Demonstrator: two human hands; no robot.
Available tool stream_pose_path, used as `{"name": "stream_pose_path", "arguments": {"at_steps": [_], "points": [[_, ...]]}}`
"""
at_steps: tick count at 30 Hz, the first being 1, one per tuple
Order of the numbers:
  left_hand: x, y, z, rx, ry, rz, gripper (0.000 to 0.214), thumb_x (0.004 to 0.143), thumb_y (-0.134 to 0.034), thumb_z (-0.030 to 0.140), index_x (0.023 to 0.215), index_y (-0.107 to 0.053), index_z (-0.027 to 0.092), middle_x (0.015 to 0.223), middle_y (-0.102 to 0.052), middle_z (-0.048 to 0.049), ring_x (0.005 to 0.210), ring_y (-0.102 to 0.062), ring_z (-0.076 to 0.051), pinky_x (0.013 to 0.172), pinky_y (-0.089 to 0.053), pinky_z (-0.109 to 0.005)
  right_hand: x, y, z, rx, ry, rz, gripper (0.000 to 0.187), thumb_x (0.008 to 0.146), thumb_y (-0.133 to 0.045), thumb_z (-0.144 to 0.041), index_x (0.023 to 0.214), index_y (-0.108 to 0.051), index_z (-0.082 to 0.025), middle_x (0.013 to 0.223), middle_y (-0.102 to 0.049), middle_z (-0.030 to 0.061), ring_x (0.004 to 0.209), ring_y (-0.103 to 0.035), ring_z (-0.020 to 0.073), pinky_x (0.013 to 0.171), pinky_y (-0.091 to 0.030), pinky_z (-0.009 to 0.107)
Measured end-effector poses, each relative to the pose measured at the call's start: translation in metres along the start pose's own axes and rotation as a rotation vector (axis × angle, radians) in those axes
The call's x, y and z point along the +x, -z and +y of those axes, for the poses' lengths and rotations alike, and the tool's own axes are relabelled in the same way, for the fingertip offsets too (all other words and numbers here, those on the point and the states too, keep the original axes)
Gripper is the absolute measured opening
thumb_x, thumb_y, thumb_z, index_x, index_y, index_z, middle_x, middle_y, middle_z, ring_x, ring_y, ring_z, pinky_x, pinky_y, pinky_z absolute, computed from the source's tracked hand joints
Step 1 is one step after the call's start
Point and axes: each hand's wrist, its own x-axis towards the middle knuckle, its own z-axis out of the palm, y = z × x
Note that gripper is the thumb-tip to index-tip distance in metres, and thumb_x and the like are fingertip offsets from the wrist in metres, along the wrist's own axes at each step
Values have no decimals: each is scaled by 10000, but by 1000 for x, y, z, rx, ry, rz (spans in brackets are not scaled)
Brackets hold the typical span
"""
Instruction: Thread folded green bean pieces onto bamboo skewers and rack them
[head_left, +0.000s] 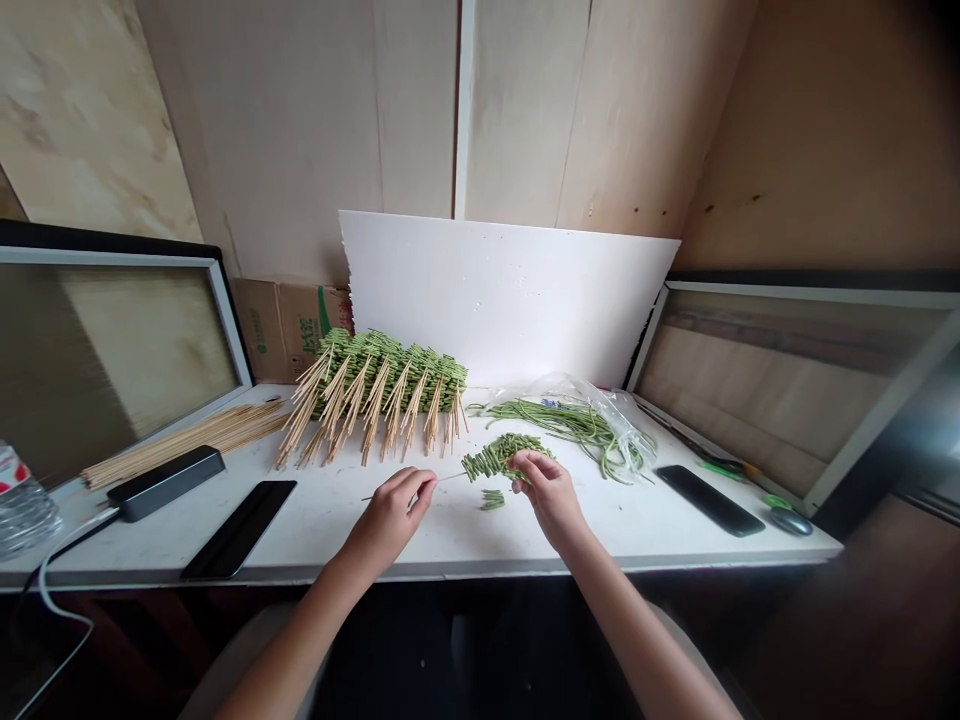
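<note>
My left hand (397,508) is closed, thumb against fingers, around a thin wooden skewer (451,477) held roughly level above the table. Short cut pieces of green long bean (484,462) sit side by side on the skewer's right part. At that end my right hand (546,490) pinches at a long bean piece, mostly covered by the fingers. Behind the right fingers lies a heap of cut bean pieces (525,441). A few more pieces (492,499) lie together on the table just below the skewer.
Finished bean skewers (375,385) are stacked at the back left. Bare skewers (187,440) lie further left. Whole long beans (559,420) rest by a clear plastic bag (600,400). Two dark phones (240,528), (709,499), a black box (166,482) and a bottle (26,505) stand around.
</note>
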Motion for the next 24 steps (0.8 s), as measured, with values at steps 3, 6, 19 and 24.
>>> {"name": "stream_pose_path", "arguments": {"at_steps": [3, 6, 19, 24], "points": [[0, 1, 0, 11, -21, -11, 188, 1060, -449, 229, 1023, -632, 207, 900, -637, -37, 799, -611, -170, 760, -466, -275, -1, -1, 6, -49, 15, -21, 291, 731, -879, -462, 822, -786, -201, 811, -717, 29, 577, -526, 117, 646, -469, 319], [0, 1, 2, -7, -14, -25, 187, 1059, -451, 234, 1032, -635, 212, 920, -653, -37, 806, -627, -169, 753, -471, -265, -3, -3, 13, -90, 39, -50, 280, 739, -877, -455, 828, -786, -206, 736, -700, 14, 580, -534, 126, 667, -468, 321], [2, 1, -20, -48, 138, 32, 185, 1049, -483, 318, 1008, -629, 212, 873, -697, -43, 761, -660, -181, 685, -497, -277, 7, 17, 14, -722, 262, -220, 318, 953, -648, -480, 1152, -777, -269, 1142, -758, 105, 1023, -654, 302, 807, -557, 433], [1, -4, -26, -87, 145, 56, 151, 1031, -525, 318, 1006, -631, 212, 907, -708, -46, 810, -689, -181, 715, -527, -276, 7, 25, 44, -1253, 505, -282, 296, 1008, -546, -244, 1216, -757, -240, 1149, -741, 121, 1147, -563, 349, 958, -488, 517]]}}
